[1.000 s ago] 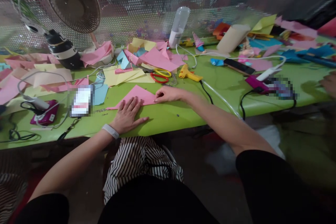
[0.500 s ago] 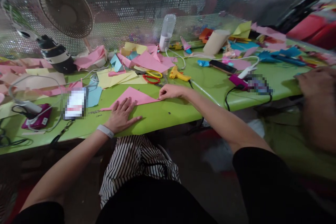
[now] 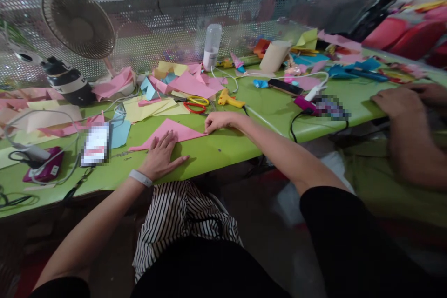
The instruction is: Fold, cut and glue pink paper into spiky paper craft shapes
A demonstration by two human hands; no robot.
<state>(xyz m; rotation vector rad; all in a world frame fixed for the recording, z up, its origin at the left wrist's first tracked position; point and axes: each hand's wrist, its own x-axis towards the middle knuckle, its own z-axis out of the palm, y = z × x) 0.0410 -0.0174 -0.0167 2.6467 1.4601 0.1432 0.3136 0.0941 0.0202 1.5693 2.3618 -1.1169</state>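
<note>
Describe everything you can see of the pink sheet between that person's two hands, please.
The pink sheet is plain and matte, like paper or crepe. It lies roughly flat on the green table, in a broad triangle: one corner points away from the person, the right tapers to a tip, and the left narrows into a thin tail. The left hand spreads over its near middle, hiding part of it; the right hand has its grip at the right tip. Whether it is folded, I cannot tell.
</note>
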